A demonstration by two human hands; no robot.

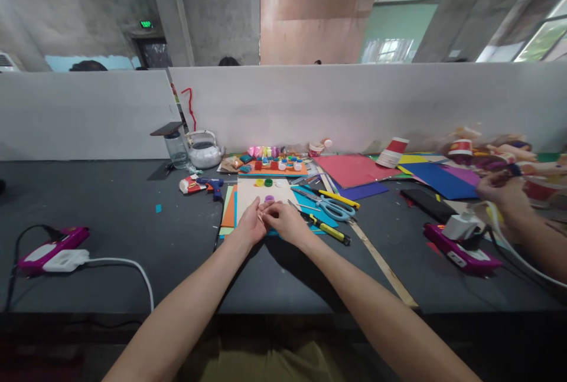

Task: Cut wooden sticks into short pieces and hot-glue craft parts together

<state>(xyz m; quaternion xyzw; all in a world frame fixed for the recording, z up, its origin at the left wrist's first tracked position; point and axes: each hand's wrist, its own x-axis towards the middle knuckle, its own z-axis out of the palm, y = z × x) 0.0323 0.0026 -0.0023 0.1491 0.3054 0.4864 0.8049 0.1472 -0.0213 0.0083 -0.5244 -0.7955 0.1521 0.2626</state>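
Observation:
My left hand (251,224) and my right hand (287,222) meet over a pale sheet (245,190), fingertips pinched together. Whatever they hold is too small and too covered to make out. Just beyond the fingertips is a small round purple piece (269,198). Farther up the sheet lie a yellow piece (259,182), a green piece (268,182) and a white piece (280,183). Beside my right hand are blue-handled scissors (335,210) and a yellow-and-black utility knife (330,229). Orange and blue sheets show under the pale one.
A glue gun (211,183) lies left of the sheets, with a white kettle (204,155) and glass jar (178,150) behind. Purple power strips (55,246) flank both sides. A wooden strip (383,264) runs frontward. Another person's hand (502,188) works at right.

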